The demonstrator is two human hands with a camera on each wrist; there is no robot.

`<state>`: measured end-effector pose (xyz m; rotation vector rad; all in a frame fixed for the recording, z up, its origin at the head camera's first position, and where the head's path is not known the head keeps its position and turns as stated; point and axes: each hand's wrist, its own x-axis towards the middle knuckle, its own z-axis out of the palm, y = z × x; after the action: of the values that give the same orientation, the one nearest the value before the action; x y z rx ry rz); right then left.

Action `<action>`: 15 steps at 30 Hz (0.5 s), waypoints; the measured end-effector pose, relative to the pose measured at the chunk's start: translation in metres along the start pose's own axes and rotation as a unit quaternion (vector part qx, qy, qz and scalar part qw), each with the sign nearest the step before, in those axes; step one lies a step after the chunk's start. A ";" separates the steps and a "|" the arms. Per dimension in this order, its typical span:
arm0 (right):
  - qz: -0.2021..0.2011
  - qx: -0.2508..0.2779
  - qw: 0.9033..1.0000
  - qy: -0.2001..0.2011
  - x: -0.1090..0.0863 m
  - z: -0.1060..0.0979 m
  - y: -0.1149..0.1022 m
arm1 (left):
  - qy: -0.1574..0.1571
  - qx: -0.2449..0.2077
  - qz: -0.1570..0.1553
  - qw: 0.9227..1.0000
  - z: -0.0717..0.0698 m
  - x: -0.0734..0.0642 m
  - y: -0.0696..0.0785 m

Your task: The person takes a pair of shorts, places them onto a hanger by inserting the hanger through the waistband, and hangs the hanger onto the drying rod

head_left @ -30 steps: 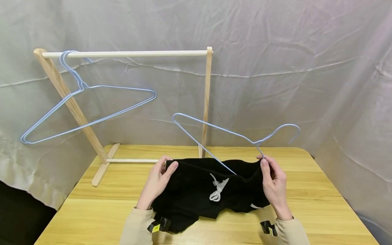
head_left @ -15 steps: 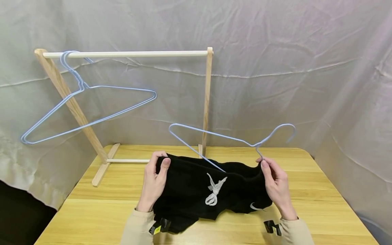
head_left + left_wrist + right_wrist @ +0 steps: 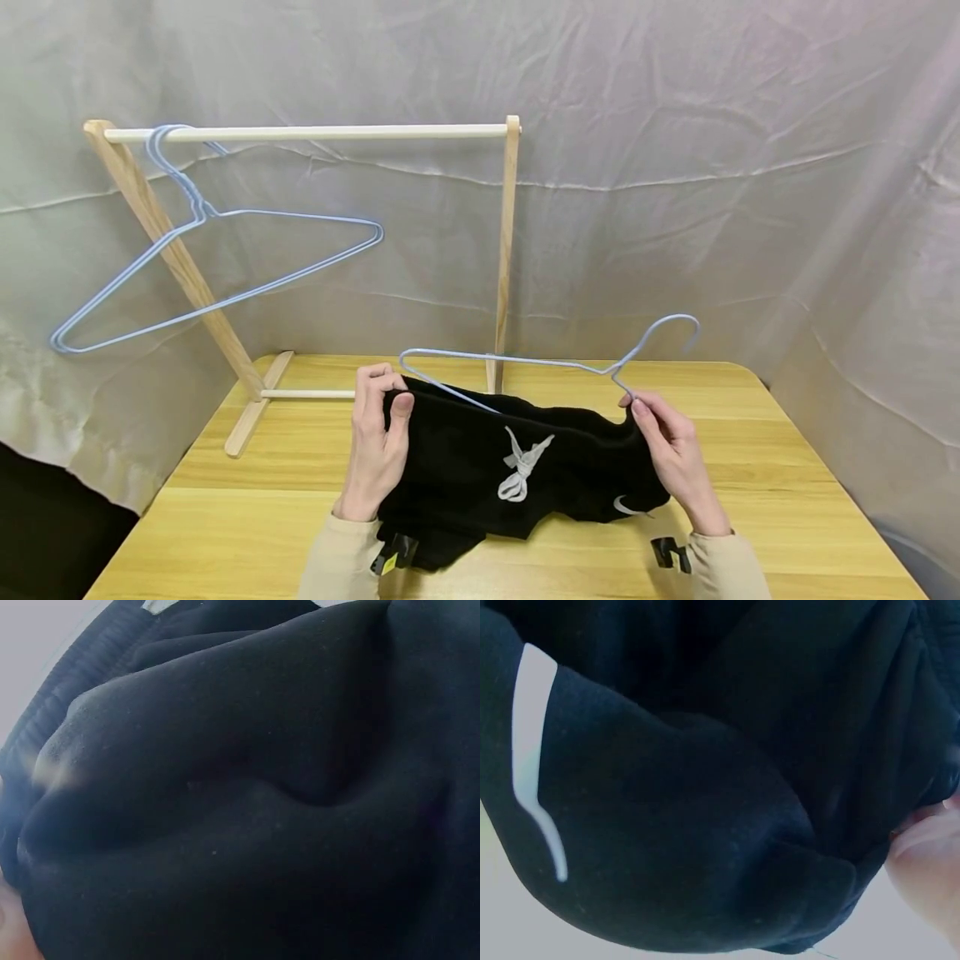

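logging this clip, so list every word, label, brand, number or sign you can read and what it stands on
No readable words or numbers.
White curved mark, no letters: on the black garment.
Yellow label, too small to read: on the black device by the left sleeve.

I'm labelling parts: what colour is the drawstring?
The drawstring is light grey, clearest in the head view.

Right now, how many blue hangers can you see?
3 that I can make out: one hanger partly inside the black garment, and two nested hangers on the white rail. Those overlap closely, so another could be hidden among them.
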<state>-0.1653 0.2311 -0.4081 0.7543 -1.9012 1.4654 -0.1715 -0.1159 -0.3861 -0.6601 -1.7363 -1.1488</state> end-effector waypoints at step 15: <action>0.031 -0.010 0.999 -0.030 -0.004 -0.014 0.009 | 0.015 -0.043 0.083 0.996 0.005 0.004 0.004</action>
<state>-0.1677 0.2467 -0.4142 0.7440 -1.9972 1.4734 -0.1713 -0.1101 -0.3817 -0.8194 -1.5831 -1.1165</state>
